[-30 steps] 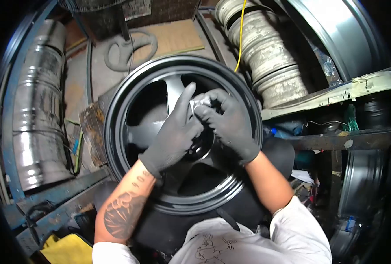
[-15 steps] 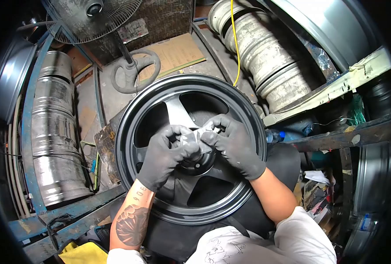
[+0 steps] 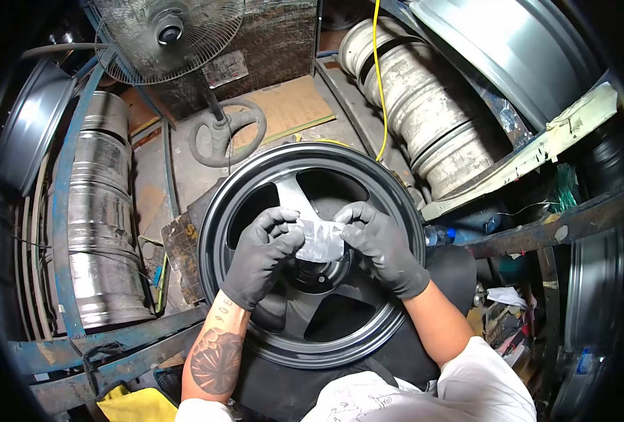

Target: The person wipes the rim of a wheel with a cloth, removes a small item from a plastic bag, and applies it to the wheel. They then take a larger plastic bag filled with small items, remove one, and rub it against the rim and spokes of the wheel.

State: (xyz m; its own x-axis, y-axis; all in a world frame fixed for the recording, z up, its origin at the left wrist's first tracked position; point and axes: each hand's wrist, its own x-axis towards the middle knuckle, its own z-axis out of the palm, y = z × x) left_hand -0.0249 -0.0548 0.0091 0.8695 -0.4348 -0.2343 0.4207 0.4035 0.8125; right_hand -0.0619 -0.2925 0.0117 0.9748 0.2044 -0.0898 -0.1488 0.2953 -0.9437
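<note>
A black wheel rim lies across my lap, one of its spokes pale grey and the others dark. Over its hub I hold a small, shiny, whitish sheet, like thin film or foil, stretched between both hands. My left hand, in a dark grey glove, pinches the left edge of the sheet. On the opposite side my right hand, gloved the same way, grips the upper right corner between thumb and fingers. The sheet partly hides the hub.
Ahead stands a fan on a round base, beside cardboard. Silvery rims are stacked at left, whitish ones at right. A yellow cable hangs near the wheel. A blue-capped bottle lies to the right.
My hands have moved apart, and the crumpled sheet between them is now spread flatter and wider. The view has shifted slightly, so the surroundings appear lower and farther right.
</note>
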